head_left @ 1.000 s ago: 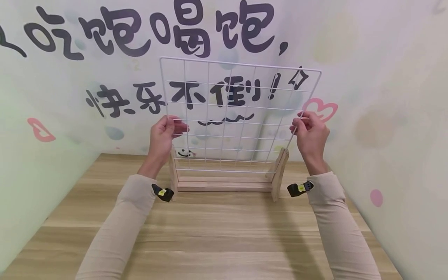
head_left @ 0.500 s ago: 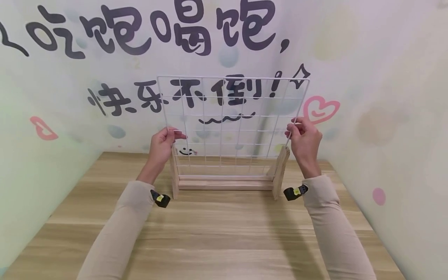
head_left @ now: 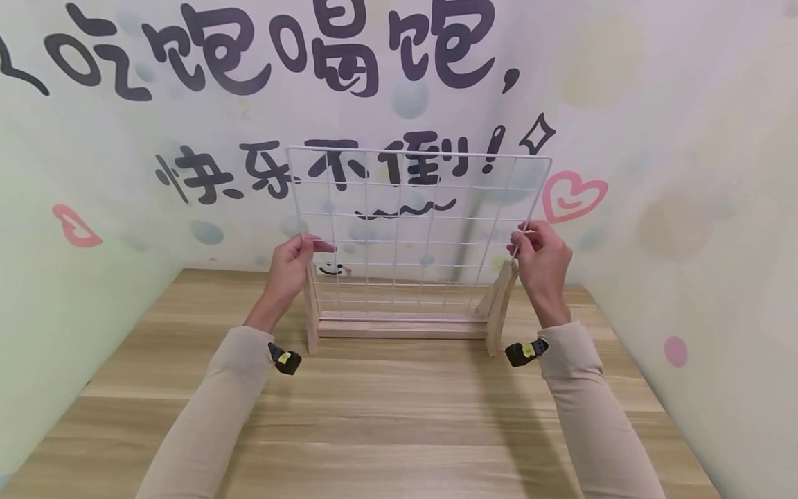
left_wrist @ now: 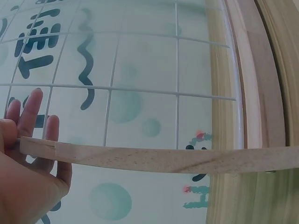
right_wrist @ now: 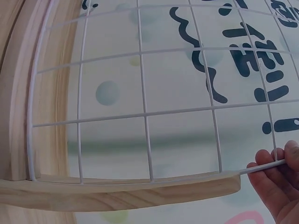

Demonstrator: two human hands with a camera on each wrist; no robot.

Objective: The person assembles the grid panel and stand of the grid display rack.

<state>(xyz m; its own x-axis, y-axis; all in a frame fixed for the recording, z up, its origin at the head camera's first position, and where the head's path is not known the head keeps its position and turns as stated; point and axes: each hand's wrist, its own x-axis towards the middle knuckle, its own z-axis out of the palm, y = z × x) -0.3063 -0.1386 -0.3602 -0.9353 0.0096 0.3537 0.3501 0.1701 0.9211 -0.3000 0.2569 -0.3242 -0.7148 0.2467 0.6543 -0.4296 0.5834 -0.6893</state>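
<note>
A white wire grid panel point(head_left: 395, 242) stands upright in a pale wooden stand point(head_left: 402, 330), its lower edge down at the crossbars between the two side uprights. My left hand point(head_left: 290, 267) pinches the panel's left edge just above the left upright point(left_wrist: 140, 158), its other fingers spread behind the wires. On the opposite side my right hand point(head_left: 544, 267) grips the right edge rod between thumb and fingers, just above the top of the right upright point(right_wrist: 117, 195). Both side edges of the grid run along the uprights. How the lower edge sits on the crossbars cannot be told for certain.
The stand rests on a wood-grain table point(head_left: 399, 416) near its back edge. Behind it rises a pale wall point(head_left: 399, 118) with black lettering and coloured spots. More walls close in the left and right sides.
The grid panel has come down between the uprights, its top edge lower than a second ago. Both hands have moved down with it, still holding its sides.
</note>
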